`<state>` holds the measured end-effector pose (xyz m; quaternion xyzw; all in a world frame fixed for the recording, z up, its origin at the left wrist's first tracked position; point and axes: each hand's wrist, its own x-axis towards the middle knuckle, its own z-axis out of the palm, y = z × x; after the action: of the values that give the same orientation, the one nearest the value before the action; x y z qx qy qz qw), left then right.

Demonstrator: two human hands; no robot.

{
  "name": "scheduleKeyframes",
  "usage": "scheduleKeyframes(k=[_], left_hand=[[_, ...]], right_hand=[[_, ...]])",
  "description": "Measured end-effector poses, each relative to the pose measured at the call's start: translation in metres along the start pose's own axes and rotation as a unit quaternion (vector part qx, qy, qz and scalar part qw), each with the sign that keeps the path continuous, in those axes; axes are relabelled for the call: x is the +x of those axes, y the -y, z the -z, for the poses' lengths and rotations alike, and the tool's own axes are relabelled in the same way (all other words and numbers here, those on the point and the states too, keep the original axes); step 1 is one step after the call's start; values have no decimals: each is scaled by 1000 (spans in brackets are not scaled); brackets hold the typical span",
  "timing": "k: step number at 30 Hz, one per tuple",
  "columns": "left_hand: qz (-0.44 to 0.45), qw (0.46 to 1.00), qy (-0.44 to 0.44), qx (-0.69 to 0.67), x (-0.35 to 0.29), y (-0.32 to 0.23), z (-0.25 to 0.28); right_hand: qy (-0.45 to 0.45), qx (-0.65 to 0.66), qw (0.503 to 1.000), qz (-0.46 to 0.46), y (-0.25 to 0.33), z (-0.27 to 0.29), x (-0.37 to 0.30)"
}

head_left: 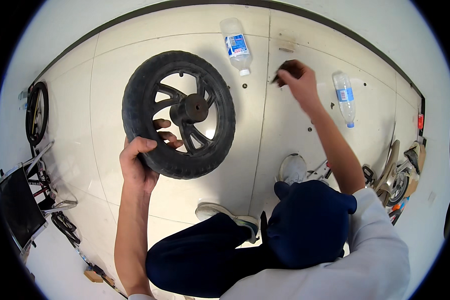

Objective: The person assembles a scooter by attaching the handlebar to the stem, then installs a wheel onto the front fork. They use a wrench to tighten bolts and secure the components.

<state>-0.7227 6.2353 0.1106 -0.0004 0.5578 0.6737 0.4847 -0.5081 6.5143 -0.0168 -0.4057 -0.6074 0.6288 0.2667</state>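
Note:
A small black wheel [135,100] with a treaded tire and curved spokes stands tilted, its hub toward me. My left hand [137,162] grips its lower left, thumb on the tire and fingers through the spoke gaps. To the right of the wheel, my right hand [301,85] is raised with its fingers closed round a small dark piece [286,66]. Blur and the fingers hide what kind of piece it is. A coil spring [286,50] lies on the floor beyond that hand. Small dark parts, one a round piece [244,86], are scattered nearby.
A clear bottle [236,47] lies beyond the wheel, and a blue-capped bottle [345,97] lies right of my right hand. A black-seated chair [22,205] and a bicycle wheel [37,115] are at the left. A scooter-like vehicle [391,170] is at the right. My shoe [292,169] rests near.

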Motion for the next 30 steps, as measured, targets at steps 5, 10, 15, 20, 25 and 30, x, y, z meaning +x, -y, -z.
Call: scheduleKeyframes(k=[5,10,15,20,25,30], left_hand=[[9,1000,10,-2,-2,0,-15],[14,1000,16,-13,-5,2,-27],[21,999,25,-3,-6,1,-29],[32,999,44,0,-3,5,-25],[22,999,35,-4,-2,10,-24],[-18,998,51,22,-2,10,-26]], right_hand=[[158,157,975,11,67,-68,-58],[178,129,975,42,60,-76,-63],[171,88,979,67,62,-76,-62],[175,-3,974,145,55,-76,-63],[178,-89,972,128,57,-77,-65],[165,35,985,-22,51,-87,-72]])
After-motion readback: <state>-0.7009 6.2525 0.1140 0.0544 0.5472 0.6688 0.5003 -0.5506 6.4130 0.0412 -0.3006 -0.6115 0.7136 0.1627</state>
